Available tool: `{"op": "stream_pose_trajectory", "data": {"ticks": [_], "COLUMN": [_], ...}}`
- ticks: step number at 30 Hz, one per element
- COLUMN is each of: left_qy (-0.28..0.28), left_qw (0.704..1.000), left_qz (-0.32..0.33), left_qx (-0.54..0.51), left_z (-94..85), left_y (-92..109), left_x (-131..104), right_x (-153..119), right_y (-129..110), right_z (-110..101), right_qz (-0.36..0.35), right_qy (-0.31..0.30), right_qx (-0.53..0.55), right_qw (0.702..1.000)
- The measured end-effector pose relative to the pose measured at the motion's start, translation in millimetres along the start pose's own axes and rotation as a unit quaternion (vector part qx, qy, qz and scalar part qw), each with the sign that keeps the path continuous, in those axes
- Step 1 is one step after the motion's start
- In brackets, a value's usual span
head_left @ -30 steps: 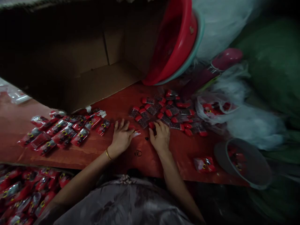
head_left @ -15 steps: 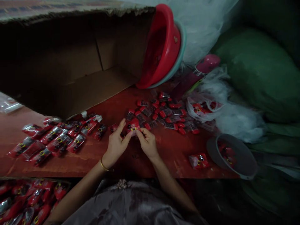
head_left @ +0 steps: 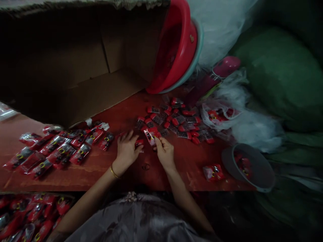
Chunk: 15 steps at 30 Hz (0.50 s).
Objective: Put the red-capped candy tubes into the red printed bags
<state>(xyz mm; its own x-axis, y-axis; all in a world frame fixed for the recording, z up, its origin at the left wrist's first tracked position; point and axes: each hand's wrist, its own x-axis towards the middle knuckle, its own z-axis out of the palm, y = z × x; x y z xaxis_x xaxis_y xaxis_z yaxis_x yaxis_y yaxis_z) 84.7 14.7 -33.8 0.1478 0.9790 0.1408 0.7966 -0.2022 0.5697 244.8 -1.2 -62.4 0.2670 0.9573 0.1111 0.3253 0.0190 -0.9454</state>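
My right hand (head_left: 164, 153) pinches the lower edge of a small red printed packet (head_left: 150, 135), which is tilted above the red tabletop (head_left: 181, 158). To its left, my left hand (head_left: 127, 149), with a gold bangle at the wrist, hovers low with its fingers curved and apart. A small red item (head_left: 138, 144) lies by its thumb and fingertips; whether the hand touches it is unclear. Beyond my hands lies a loose pile of small red-ended clear packs (head_left: 178, 120). Filled red packets (head_left: 60, 151) are spread on the table at the left.
A large open cardboard box (head_left: 118, 82) stands at the back left, beside a red basin (head_left: 185, 50). Farther right are a pink bottle (head_left: 225, 67), a plastic bag (head_left: 217, 116), a grey bowl (head_left: 262, 168) and a red packet (head_left: 213, 172). More packets (head_left: 35, 215) fill the lower left.
My hands have parted. The left has moved off the packet, while the right has turned it and shifted it slightly right. The view has shifted slightly.
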Motion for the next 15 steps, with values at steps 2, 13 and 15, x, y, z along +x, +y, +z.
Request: {"op": "stream_pose_trajectory", "data": {"ticks": [2, 13, 15], "left_qy": [-0.009, -0.031, -0.018], "left_qw": [0.998, 0.941, 0.903], "left_qz": [0.044, -0.066, -0.141], "left_qx": [0.031, -0.330, -0.405], "left_z": [2.0, -4.1, -1.3], "left_y": [2, 18, 24], "left_x": [-1, 6, 8], "right_x": [0, -9, -10], "right_y": [-3, -12, -13], "right_z": [0, 10, 13], "right_qz": [-0.011, -0.098, -0.110], "right_qy": [0.001, 0.004, -0.010], "right_qx": [-0.011, -0.042, -0.047], "right_qw": [1.000, 0.994, 0.993]}}
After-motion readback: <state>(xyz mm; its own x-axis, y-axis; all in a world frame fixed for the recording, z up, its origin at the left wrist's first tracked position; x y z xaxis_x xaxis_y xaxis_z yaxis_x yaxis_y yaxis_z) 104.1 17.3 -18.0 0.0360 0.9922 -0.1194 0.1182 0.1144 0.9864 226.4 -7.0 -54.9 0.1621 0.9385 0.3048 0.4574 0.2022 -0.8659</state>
